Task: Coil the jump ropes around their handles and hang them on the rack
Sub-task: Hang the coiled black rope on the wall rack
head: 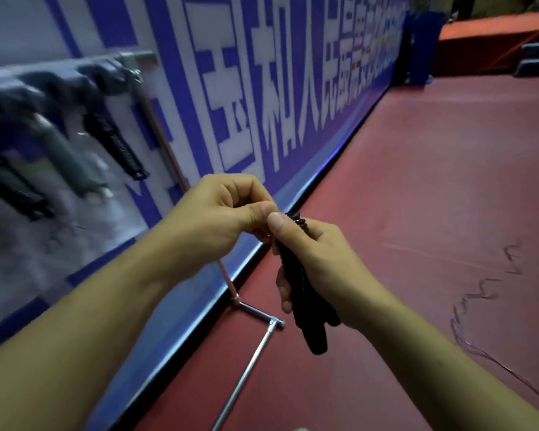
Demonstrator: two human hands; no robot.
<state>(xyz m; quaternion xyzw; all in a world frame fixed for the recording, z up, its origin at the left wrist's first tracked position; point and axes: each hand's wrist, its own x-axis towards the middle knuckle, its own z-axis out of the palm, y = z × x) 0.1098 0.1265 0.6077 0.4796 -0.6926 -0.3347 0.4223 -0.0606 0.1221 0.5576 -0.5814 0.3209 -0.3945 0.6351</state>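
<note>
My right hand (318,262) grips a pair of black jump-rope handles (305,306) with rope coiled round them, tilted with the lower end pointing down. My left hand (224,209) pinches the top of the coil right beside my right thumb; the rope end under its fingers is hidden. At the upper left stands the rack (128,62), a metal bar on which several coiled black and grey jump ropes (115,141) hang, all blurred. A loose, kinked rope (476,303) lies on the red floor to the right.
The rack's metal foot bar (246,368) runs along the floor below my hands, with a thin upright pole (165,141). A blue and white banner wall (262,98) runs along the left. Red floor (433,181) stretches right; an orange platform (495,42) stands far back.
</note>
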